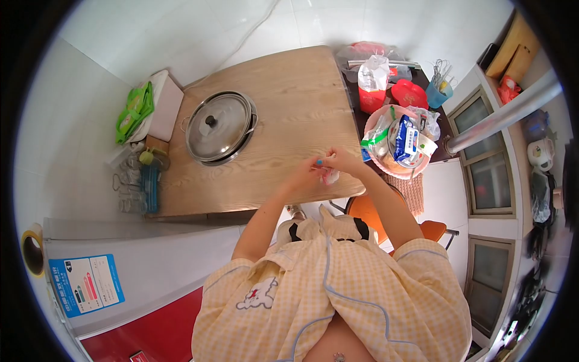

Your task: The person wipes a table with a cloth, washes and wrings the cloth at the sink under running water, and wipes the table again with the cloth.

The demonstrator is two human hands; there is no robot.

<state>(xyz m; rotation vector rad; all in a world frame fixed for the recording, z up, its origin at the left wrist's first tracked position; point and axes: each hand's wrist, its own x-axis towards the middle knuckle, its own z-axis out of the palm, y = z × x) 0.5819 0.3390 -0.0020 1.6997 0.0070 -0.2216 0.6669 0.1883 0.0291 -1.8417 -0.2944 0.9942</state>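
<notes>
My left hand (305,172) and my right hand (342,160) meet over the front edge of the wooden table. Fingers of both are closed around a small crumpled pink-and-white plastic piece (330,175), which hangs below them; its exact kind is hard to make out. A small bright blue spot shows at the fingertips. To the left on the tabletop (289,114) sits a wide steel pan with a glass lid (218,125) and a black knob. Right of my hands is a pink basket (372,114) holding a blue-and-white packet (406,140) and plastic bags.
A dark side table carries a red-and-white bag (373,87), a red heart-shaped box (409,95) and a blue cup with utensils (439,95). Glasses (129,192) and a white box (164,107) with a green bag (135,112) stand left. An orange chair (369,211) is under the table edge.
</notes>
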